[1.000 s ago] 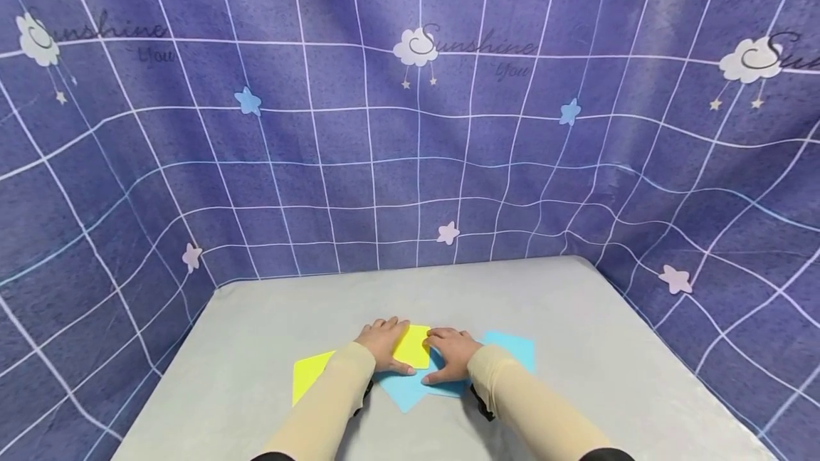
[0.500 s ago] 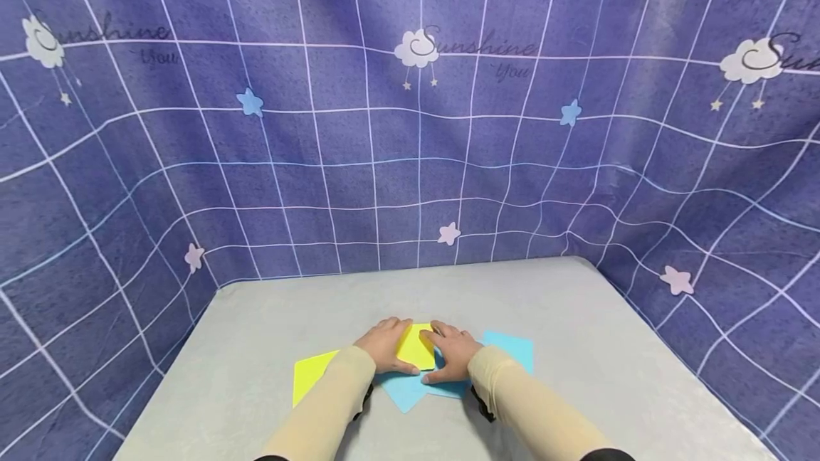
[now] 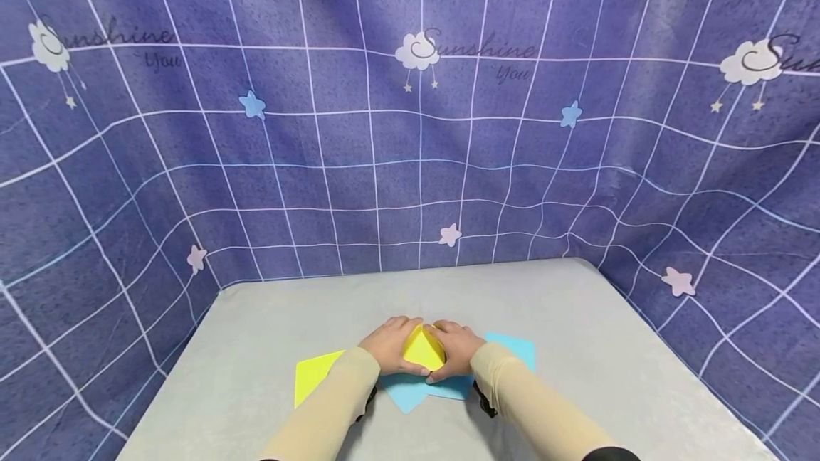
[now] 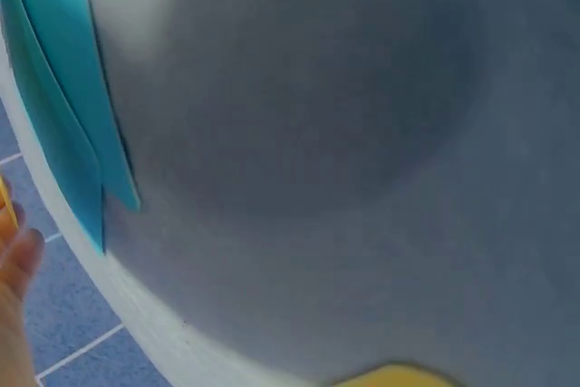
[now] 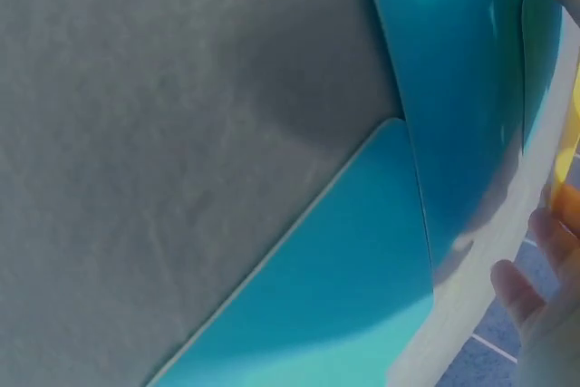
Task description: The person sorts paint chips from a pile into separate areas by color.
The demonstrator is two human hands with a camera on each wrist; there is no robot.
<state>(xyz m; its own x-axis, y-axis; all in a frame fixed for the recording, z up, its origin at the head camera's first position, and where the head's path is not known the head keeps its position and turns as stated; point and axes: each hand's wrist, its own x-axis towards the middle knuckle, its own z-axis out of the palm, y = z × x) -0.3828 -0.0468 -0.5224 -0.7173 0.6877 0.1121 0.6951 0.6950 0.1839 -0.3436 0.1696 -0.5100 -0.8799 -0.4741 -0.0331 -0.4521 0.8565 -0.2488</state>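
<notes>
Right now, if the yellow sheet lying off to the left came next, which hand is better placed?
Probably the left hand: the loose yellow sheet lies on that side, farther from the right hand. Both hold the other yellow sheet, so the left would likely let go first.

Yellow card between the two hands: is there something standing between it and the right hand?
Nothing visible stands between them. In the head view, the right hand meets the right side of the yellow card; the light blue cards are not between.
</notes>
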